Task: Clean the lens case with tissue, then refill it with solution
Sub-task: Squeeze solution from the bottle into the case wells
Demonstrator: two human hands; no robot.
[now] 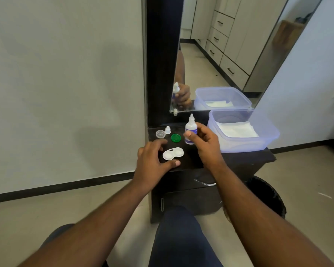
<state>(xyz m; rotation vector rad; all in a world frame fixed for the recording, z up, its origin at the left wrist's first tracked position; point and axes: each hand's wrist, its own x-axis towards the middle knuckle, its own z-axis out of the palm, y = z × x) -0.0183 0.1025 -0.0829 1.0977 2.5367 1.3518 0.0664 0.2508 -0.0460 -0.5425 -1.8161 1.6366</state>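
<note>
The right hand (204, 139) has its fingers and thumb curled round the solution bottle (190, 130) and holds it straight up, tip on top, so nothing spills. The bottle's small white cap (168, 130) is off and stands on the dark shelf (239, 158) — so the bottle looks ready to pour.

The left hand (152, 158) sits over the shelf with its fingers spread and a little bent. It holds nothing. Its thumb and fingers lie just beside the white lens case (173, 153), on its near and left sides, maybe to keep the case from sliding when the drops go in.

The lens case lies flat between the two hands, with both its round cups open and facing up. Its lids wait behind it — one green lid (175, 138) and one clear lid (160, 134).

A see-through plastic tub (258, 143) with white tissue (237, 129) in it stands to the right, close enough to reach.

Count them: two hands, one bottle, one bottle cap, one case with two cups, two lids, one tub.
</note>
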